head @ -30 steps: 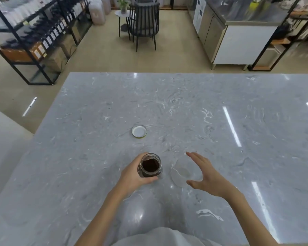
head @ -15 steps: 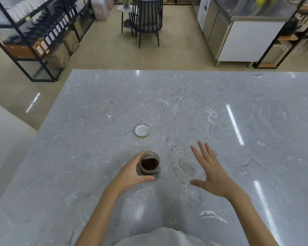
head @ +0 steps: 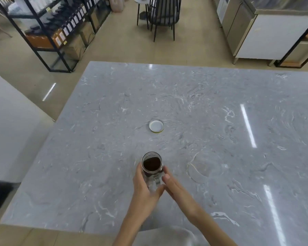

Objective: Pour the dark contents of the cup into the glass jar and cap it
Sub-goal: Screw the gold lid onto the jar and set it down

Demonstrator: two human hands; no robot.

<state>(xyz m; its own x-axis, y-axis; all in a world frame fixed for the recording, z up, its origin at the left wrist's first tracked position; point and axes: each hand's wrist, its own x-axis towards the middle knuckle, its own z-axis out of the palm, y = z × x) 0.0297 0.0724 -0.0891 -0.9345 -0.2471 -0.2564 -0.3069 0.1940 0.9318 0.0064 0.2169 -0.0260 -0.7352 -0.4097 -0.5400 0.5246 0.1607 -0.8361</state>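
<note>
A: Grey marbled surface (head: 114, 174), glossy, streaked with ceiling-light glare. Beyond its far edge from the glass jar (head: 152, 170): beige floor, black metal shelving (head: 48, 32) far left, a dark slatted chair (head: 163, 15) straight ahead, a white-sided cabinet (head: 274, 34) far right.

B: And the hands?

A: Left hand (head: 145, 187) wrapped around the jar's left and near side, fingers curled, thumb pressed on the glass. Right hand (head: 176, 187) flat and fairly open, fingers straight and together, fingertips (head: 166, 177) touching the jar's right side near its base. Not closed around anything.

B: Standing or lifted?

A: Upright; resting on the surface or raised off it, cannot tell.

B: Contents?

A: Uncapped, mouth open, dark brown contents (head: 151, 163) seen through the opening. Powder or liquid, cannot tell.

B: The lid?

A: White round lid (head: 156, 125) with a yellowish rim, lying flat on the surface, well apart from the jar, straight behind it.

B: The cup?

A: Clear cup (head: 205, 166), faint against the marble, right of the jar and apart from it, past the right hand's fingertips. Apparently empty, untouched by either hand.
</note>
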